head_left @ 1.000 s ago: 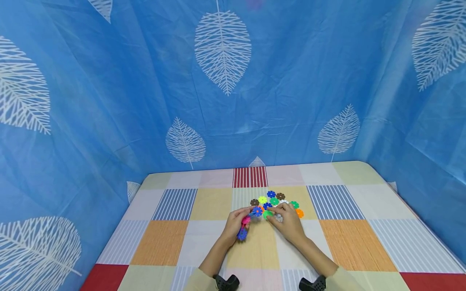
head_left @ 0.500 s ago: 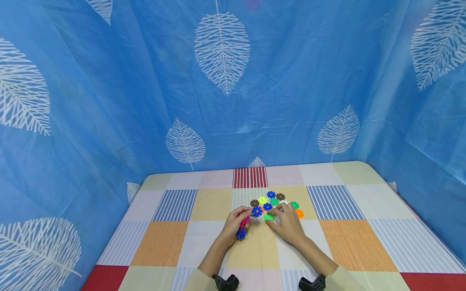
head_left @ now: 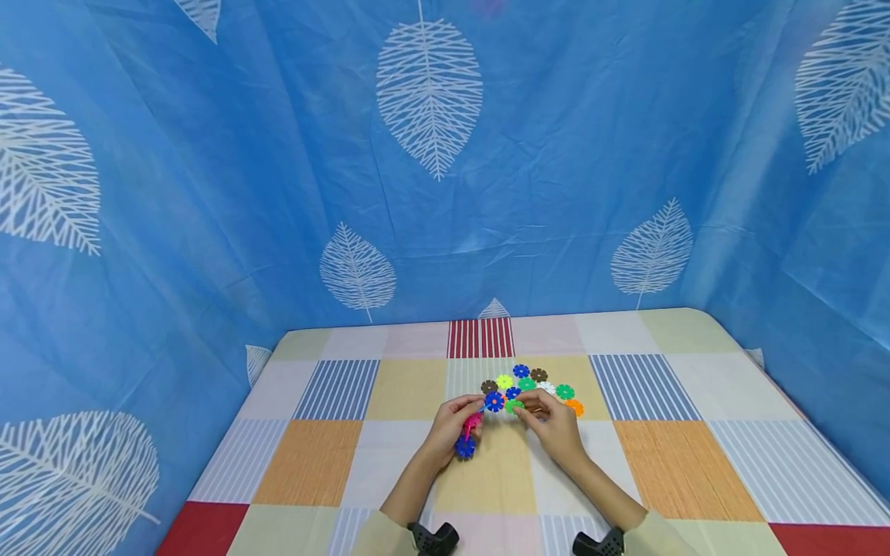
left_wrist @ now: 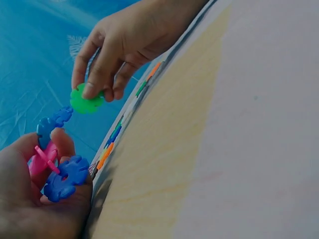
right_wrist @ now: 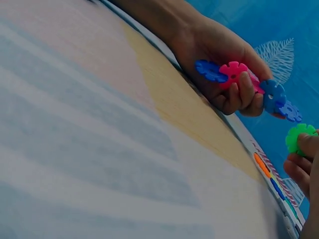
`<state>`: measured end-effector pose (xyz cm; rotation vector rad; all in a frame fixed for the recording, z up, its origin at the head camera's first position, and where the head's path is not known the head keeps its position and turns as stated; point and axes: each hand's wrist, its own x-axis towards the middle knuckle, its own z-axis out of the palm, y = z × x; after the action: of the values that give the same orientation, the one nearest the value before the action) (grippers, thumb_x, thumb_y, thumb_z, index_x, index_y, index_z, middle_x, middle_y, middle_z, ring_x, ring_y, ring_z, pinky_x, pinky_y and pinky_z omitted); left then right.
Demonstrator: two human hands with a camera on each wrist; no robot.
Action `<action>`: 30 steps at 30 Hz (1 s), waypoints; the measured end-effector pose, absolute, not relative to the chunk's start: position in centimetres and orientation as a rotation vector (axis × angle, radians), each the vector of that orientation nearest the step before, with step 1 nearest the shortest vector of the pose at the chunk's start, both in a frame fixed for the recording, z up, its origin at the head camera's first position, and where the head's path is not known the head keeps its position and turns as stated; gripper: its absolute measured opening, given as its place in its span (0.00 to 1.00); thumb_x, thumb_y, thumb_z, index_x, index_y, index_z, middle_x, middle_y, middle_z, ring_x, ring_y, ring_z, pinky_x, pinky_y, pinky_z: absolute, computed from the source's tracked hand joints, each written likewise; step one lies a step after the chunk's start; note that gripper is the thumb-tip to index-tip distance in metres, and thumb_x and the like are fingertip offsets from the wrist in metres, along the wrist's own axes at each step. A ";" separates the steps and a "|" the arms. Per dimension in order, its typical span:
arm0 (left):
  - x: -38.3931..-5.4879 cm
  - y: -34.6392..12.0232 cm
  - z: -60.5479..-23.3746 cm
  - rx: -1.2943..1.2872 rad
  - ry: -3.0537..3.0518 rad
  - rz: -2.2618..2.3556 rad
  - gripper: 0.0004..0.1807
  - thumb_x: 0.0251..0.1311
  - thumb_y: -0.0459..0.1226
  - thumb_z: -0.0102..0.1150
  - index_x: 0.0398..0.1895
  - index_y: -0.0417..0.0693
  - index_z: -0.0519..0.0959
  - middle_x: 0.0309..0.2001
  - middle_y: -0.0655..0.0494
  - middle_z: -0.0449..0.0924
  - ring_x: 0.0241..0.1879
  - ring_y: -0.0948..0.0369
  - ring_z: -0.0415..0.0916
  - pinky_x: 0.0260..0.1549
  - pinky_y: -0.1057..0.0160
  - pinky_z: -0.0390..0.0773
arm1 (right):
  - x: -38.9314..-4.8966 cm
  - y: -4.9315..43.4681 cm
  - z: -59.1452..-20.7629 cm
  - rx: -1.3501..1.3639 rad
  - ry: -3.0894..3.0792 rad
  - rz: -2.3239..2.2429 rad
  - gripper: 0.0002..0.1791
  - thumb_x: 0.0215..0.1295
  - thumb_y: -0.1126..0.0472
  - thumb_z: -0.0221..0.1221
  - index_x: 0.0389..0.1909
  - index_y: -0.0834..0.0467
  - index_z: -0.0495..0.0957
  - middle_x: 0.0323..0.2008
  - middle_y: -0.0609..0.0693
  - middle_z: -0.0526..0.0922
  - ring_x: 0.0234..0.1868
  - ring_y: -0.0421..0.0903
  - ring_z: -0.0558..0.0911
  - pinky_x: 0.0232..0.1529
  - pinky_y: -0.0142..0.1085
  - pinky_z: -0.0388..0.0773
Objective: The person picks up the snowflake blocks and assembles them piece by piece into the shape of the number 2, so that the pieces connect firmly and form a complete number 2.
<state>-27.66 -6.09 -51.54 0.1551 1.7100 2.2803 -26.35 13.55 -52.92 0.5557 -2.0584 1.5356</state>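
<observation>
At the far left a blue curtain printed with white leaves hangs beside the tabletop, which has a patchwork pattern. Next comes the left hand, its fingers curled round the pink discs of a small chain of notched discs, held above the tabletop. The chain has a dark blue disc at the end nearer the wrist and, past the pink, 2 blue discs leading toward the right hand. Beyond the hands lie loose discs, among them 2 brown, 1 yellow and 1 white. The right hand pinches a bright green disc just beside the chain's tip, with a narrow gap between them. Farthest right among the loose discs is an orange disc.
</observation>
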 end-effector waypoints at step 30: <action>-27.4 -5.9 -51.7 0.326 1.811 2.204 0.11 0.64 0.33 0.52 0.34 0.30 0.77 0.27 0.40 0.81 0.15 0.65 0.75 0.17 0.74 0.73 | -26.1 13.3 -52.5 0.711 -1.926 1.256 0.12 0.40 0.73 0.70 0.26 0.58 0.81 0.25 0.49 0.84 0.24 0.43 0.81 0.33 0.25 0.75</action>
<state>-27.44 -5.91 -51.73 0.3256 1.8111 2.2043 -26.06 13.32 -52.53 0.7111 -1.9265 1.2557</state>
